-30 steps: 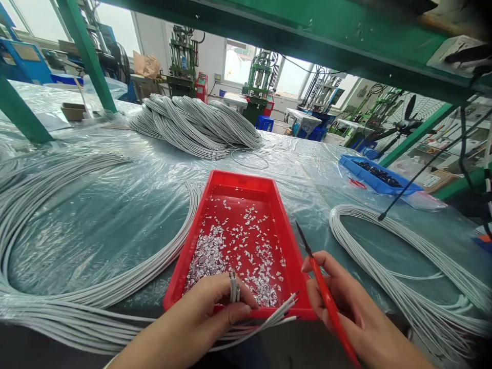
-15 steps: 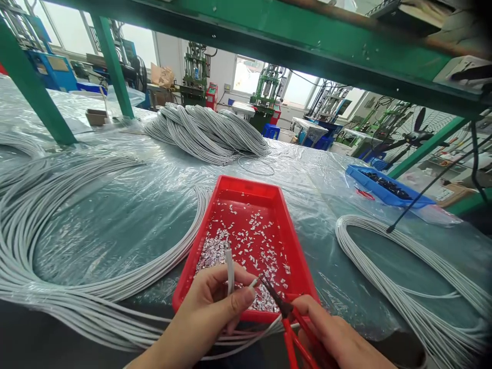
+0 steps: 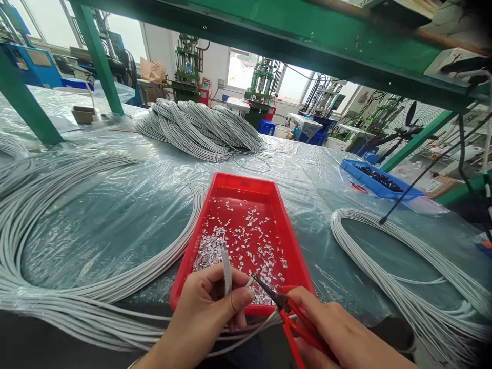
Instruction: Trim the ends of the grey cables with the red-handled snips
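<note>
With your left hand (image 3: 209, 307) pinching the cable (image 3: 226, 264) and right hand (image 3: 338, 333) gripping the snips (image 3: 286, 312), the blades could nick your thumb (image 3: 241, 297).

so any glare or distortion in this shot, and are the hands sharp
Head view: back windows blown out white; soft glare on the clear plastic table sheet; wide-angle lens stretches the grey cable coil toward the lower right corner; left hand pinching white cable ends and right hand gripping red-handled scissors look sharp.

The tray (image 3: 241, 180) lies between the left coil (image 3: 77, 302) and right coil (image 3: 418, 310), the cable heap (image 3: 200, 128) behind it.
</note>
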`<state>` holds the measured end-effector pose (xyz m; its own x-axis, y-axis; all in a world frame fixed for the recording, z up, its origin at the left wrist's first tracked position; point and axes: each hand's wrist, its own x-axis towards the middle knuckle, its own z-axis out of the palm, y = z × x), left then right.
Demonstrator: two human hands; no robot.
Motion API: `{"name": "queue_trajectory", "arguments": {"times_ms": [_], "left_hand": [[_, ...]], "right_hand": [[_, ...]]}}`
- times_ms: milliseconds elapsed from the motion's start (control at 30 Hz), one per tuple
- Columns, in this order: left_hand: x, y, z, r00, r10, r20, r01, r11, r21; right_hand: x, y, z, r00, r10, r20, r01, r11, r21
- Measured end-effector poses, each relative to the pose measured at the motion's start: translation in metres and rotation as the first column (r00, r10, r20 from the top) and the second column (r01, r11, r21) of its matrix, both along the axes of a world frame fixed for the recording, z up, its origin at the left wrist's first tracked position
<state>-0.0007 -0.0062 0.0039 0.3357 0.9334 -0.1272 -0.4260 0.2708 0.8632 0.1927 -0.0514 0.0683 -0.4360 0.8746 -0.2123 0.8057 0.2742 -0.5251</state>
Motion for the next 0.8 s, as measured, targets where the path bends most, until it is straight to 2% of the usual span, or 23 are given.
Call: {"name": "queue_trajectory", "arguments": {"times_ms": [133, 200, 267, 333, 400, 433, 467, 500, 567, 667, 733, 800], "left_hand": [[-0.003, 0.002, -0.002, 0.973, -0.177, 0.149, 0.179, 0.984, 0.000], [-0.005, 0.005, -0.002, 0.900, -0.309, 0.306, 0.338, 0.940, -0.044], [-0.008, 0.008, -0.001, 0.798, -0.405, 0.446, 0.497, 0.861, -0.107], [-0.009, 0.010, 0.001, 0.734, -0.421, 0.533, 0.572, 0.806, -0.151], [-0.009, 0.010, 0.001, 0.754, -0.392, 0.528, 0.544, 0.823, -0.165], [-0.008, 0.010, 0.000, 0.784, -0.371, 0.498, 0.501, 0.852, -0.154], [-0.006, 0.008, -0.001, 0.825, -0.352, 0.442, 0.450, 0.883, -0.137], [-0.004, 0.006, -0.003, 0.858, -0.333, 0.392, 0.403, 0.908, -0.111], [0.001, 0.002, -0.007, 0.912, -0.318, 0.261, 0.340, 0.940, -0.042], [0.002, 0.000, -0.008, 0.960, -0.281, 0.022, 0.279, 0.959, 0.056], [-0.001, 0.002, -0.005, 0.952, -0.296, -0.074, 0.302, 0.949, 0.089], [-0.006, 0.007, 0.000, 0.928, -0.359, -0.102, 0.371, 0.918, 0.142]], "right_hand": [[0.002, 0.003, 0.004, 1.000, -0.005, 0.028, 0.005, 1.000, 0.000], [0.004, 0.005, 0.007, 1.000, 0.011, -0.010, -0.011, 1.000, -0.018], [0.007, 0.006, 0.009, 0.999, 0.018, -0.045, -0.020, 0.999, -0.043], [0.011, 0.005, 0.010, 0.998, -0.022, -0.056, 0.016, 0.993, -0.116], [0.010, 0.003, 0.010, 0.977, -0.185, -0.103, 0.156, 0.957, -0.244], [0.007, 0.004, 0.009, 0.939, -0.309, -0.152, 0.249, 0.914, -0.321], [0.002, 0.005, 0.008, 0.852, -0.454, -0.260, 0.340, 0.859, -0.383], [-0.005, 0.007, 0.006, 0.782, -0.516, -0.350, 0.345, 0.826, -0.447], [-0.021, 0.014, -0.001, 0.684, -0.506, -0.525, 0.269, 0.844, -0.464], [-0.039, 0.027, -0.017, 0.515, -0.511, -0.688, 0.147, 0.844, -0.516], [-0.044, 0.032, -0.029, 0.346, -0.539, -0.768, -0.003, 0.818, -0.575], [-0.044, 0.035, -0.040, 0.192, -0.587, -0.786, -0.180, 0.767, -0.616]]}}
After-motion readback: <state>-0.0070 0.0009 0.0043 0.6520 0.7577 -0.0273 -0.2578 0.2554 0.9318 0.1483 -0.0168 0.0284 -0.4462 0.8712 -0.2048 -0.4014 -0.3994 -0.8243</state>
